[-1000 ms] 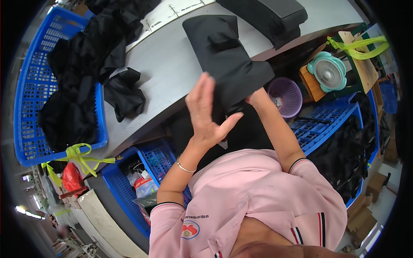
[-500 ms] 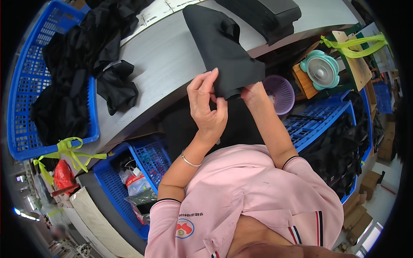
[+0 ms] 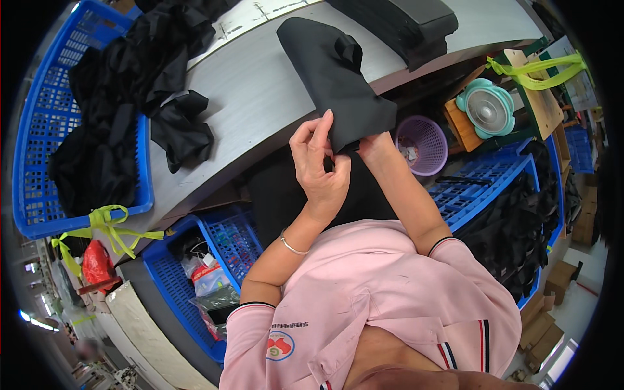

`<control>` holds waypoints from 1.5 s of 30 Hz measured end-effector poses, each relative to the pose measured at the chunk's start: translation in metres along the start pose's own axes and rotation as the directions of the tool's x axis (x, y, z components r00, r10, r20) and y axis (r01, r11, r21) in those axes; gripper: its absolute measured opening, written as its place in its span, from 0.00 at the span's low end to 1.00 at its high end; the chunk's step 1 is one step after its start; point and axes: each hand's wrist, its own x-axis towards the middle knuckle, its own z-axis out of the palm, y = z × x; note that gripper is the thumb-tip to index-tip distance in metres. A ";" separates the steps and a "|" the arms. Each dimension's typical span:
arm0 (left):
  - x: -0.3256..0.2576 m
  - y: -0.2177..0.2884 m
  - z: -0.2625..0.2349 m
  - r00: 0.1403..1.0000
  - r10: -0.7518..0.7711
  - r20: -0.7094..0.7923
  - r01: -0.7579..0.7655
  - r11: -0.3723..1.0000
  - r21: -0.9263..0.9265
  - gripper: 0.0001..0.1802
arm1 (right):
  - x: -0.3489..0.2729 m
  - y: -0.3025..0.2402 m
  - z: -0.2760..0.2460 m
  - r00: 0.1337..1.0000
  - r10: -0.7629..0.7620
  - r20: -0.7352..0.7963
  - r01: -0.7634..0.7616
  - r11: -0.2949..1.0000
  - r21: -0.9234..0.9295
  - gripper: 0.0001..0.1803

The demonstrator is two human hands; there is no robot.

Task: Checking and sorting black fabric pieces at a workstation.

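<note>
A folded piece of black fabric [image 3: 354,97] reaches from the grey table over its near edge, with a small black loop [image 3: 349,52] on its upper side. My left hand [image 3: 322,166] is at its near left edge, index fingertip on the cloth, thumb and other fingers curled together in a pinch at the border. My right hand [image 3: 375,145] reaches in at the near right corner. Cloth covers its fingers, so their grip is hidden.
The grey table [image 3: 253,84] carries a dark fabric stack [image 3: 416,32]. Black cloth spills from a blue basket [image 3: 26,162] at left. Below are another blue crate [image 3: 175,279], a purple bin [image 3: 422,146], a small teal fan [image 3: 485,107] and a blue basket [image 3: 474,188] of black cloth.
Both hands and the near end of the fabric have shifted slightly downward in the picture. Its near border looks a little more rolled under. The hold of my left hand looks the same.
</note>
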 end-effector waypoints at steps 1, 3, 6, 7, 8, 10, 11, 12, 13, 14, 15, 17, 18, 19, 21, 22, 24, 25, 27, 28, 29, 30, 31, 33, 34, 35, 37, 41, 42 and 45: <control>-0.001 -0.001 0.000 1.000 0.006 0.001 -0.006 1.000 0.003 0.41 | 0.001 0.001 -0.001 0.999 0.006 -0.046 -0.007 1.000 -0.012 0.18; -0.001 -0.002 -0.002 1.000 0.011 0.001 -0.011 1.000 0.008 0.42 | 0.004 0.003 -0.003 0.996 0.014 -0.091 -0.016 1.000 -0.023 0.17; 0.000 -0.004 -0.006 1.000 0.000 -0.004 0.000 1.000 0.004 0.43 | 0.009 0.005 0.007 0.993 0.039 -0.110 -0.038 0.999 0.011 0.16; 0.000 -0.005 -0.008 1.000 -0.009 0.003 0.009 1.000 0.007 0.42 | 0.009 0.005 0.012 0.976 0.035 -0.216 -0.051 0.996 -0.070 0.16; 0.001 -0.005 -0.009 1.000 -0.017 0.012 0.017 1.000 0.009 0.42 | 0.010 0.005 0.018 0.947 0.018 -0.319 -0.070 0.986 -0.150 0.16; 0.004 -0.005 -0.012 1.000 -0.027 -0.013 0.026 0.997 -0.072 0.39 | 0.012 0.012 0.015 0.950 -0.031 -0.310 -0.008 0.992 -0.124 0.17; 0.006 -0.005 -0.013 0.999 -0.039 -0.031 0.034 0.987 -0.158 0.37 | 0.014 0.014 0.019 0.948 -0.085 -0.308 0.057 0.993 -0.100 0.18; 0.007 -0.007 -0.017 0.999 -0.037 -0.032 0.032 0.987 -0.156 0.37 | 0.016 0.015 0.022 0.948 -0.084 -0.306 0.056 0.994 -0.098 0.18; 0.009 -0.011 -0.025 0.999 -0.048 -0.006 0.048 0.994 -0.101 0.34 | 0.019 0.016 0.027 0.914 -0.086 -0.396 0.040 0.992 -0.122 0.18; 0.010 -0.013 -0.029 0.998 -0.061 0.021 0.062 0.997 -0.045 0.31 | 0.021 0.016 0.031 0.871 -0.089 -0.484 0.021 0.989 -0.144 0.19; 0.014 -0.008 -0.027 0.993 -0.118 -0.024 0.117 0.992 -0.040 0.26 | 0.021 0.020 0.022 0.870 -0.092 -0.484 0.024 0.989 -0.144 0.19; 0.017 -0.020 -0.035 0.993 -0.112 -0.041 0.115 0.991 0.068 0.24 | 0.022 0.028 0.003 0.956 -0.172 -0.239 0.109 0.960 -0.256 0.18; 0.017 -0.028 -0.040 0.993 -0.106 -0.060 0.115 0.978 0.176 0.23 | 0.021 0.027 -0.001 0.957 -0.170 -0.235 0.108 0.961 -0.254 0.18; 0.018 -0.035 -0.042 0.983 -0.137 -0.120 0.155 0.976 0.151 0.21 | 0.019 0.025 -0.004 0.988 -0.128 -0.089 0.089 0.932 -0.352 0.18; 0.015 -0.043 -0.047 0.916 -0.366 -0.164 0.365 0.930 -0.040 0.18 | 0.022 0.017 0.003 0.995 -0.077 0.056 0.094 0.890 -0.445 0.17; 0.011 -0.056 -0.050 0.883 -0.441 -0.163 0.432 0.898 -0.087 0.17 | 0.026 0.009 0.012 0.999 -0.029 0.014 0.031 0.738 -0.674 0.17; 0.001 -0.075 -0.045 0.821 -0.560 -0.113 0.517 0.813 -0.269 0.16 | 0.026 0.010 0.015 0.999 0.002 -0.039 -0.034 0.525 -0.851 0.17; -0.004 -0.083 -0.040 0.747 -0.664 -0.036 0.586 0.683 -0.435 0.15 | 0.023 0.021 0.008 0.999 -0.018 0.047 0.048 0.047 -0.998 0.17; -0.005 -0.077 -0.028 0.696 -0.718 0.029 0.628 0.589 -0.509 0.13 | 0.015 0.041 0.006 0.972 -0.089 0.215 0.147 -0.482 -0.864 0.20; -0.005 -0.076 -0.026 0.690 -0.720 0.069 0.641 0.564 -0.521 0.13 | 0.017 0.053 -0.005 0.893 -0.161 0.421 0.236 -0.629 -0.741 0.22; -0.007 -0.077 -0.026 0.689 -0.712 0.136 0.639 0.508 -0.578 0.12 | 0.017 0.054 0.013 0.900 -0.142 0.411 0.227 -0.653 -0.723 0.23; -0.009 -0.077 -0.025 0.688 -0.696 0.205 0.637 0.444 -0.630 0.11 | 0.013 0.052 0.040 0.909 -0.125 0.399 0.216 -0.677 -0.703 0.24; -0.012 -0.073 -0.020 0.668 -0.700 0.254 0.652 0.386 -0.652 0.10 | 0.008 0.050 0.060 0.895 -0.122 0.430 0.207 -0.739 -0.641 0.26; -0.012 -0.062 -0.014 0.643 -0.680 0.353 0.680 0.294 -0.672 0.08 | -0.003 0.058 0.042 0.912 -0.123 0.390 0.260 -0.563 -0.784 0.22; -0.014 -0.068 -0.012 0.650 -0.640 0.409 0.679 0.248 -0.691 0.08 | -0.007 0.061 0.022 0.927 -0.118 0.357 0.263 -0.475 -0.840 0.20; -0.014 -0.074 -0.009 0.608 -0.701 0.372 0.691 0.237 -0.683 0.08 | 0.005 0.046 0.021 0.986 0.020 0.164 0.159 -0.382 -0.910 0.17; -0.026 -0.073 -0.003 0.554 -0.752 0.358 0.753 0.269 -0.601 0.07 | 0.007 0.042 0.019 0.947 0.113 0.301 0.316 -0.496 -0.809 0.16; -0.039 -0.076 -0.003 0.600 -0.718 0.353 0.764 0.385 -0.518 0.11 | 0.006 0.049 0.016 0.976 0.159 0.147 0.212 -0.565 -0.798 0.16; -0.035 -0.080 -0.004 0.561 -0.762 0.323 0.793 0.381 -0.475 0.12 | 0.023 0.037 0.033 0.928 0.339 -0.157 0.146 -0.716 -0.682 0.16; -0.032 -0.070 -0.009 0.650 -0.733 0.202 0.714 0.496 -0.495 0.12 | 0.020 0.037 0.012 0.989 0.143 0.036 0.103 -0.494 -0.863 0.16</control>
